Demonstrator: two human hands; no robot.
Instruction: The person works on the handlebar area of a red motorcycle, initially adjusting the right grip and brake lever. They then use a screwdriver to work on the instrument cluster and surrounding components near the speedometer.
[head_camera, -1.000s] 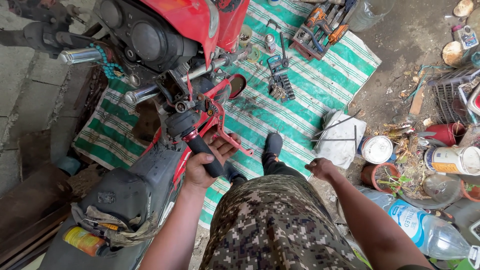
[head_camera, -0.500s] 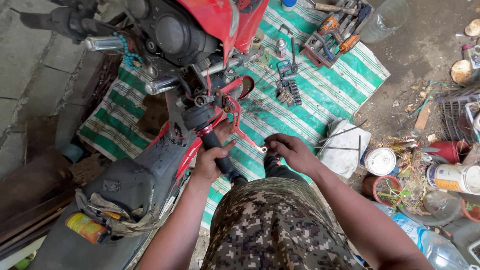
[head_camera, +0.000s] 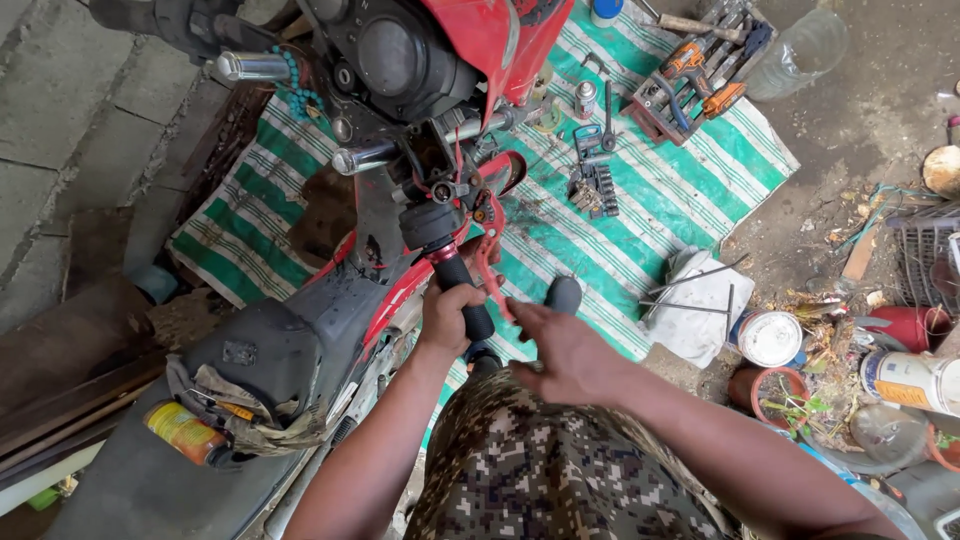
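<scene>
I stand over a red motorcycle (head_camera: 480, 40) that rests on a green and white striped mat (head_camera: 640, 210). My left hand (head_camera: 448, 318) is wrapped around the black handlebar grip (head_camera: 450, 272). A red lever (head_camera: 490, 250) runs alongside that grip. My right hand (head_camera: 560, 355) hovers just right of the grip with its fingers stretched toward the lever's tip. It holds nothing that I can see. The dark seat (head_camera: 270, 350) lies to my left.
On the mat lie a socket set (head_camera: 592, 185) and a tray of hand tools (head_camera: 690, 75). A white cloth with metal rods (head_camera: 700, 300), a white-lidded tin (head_camera: 768, 338), pots and scrap crowd the dirt at right. My black shoe (head_camera: 563, 293) stands on the mat.
My right hand has swung from the right side of my leg leftward to the handlebar grip. My left hand has kept its hold on the grip. The view has shifted slightly.
</scene>
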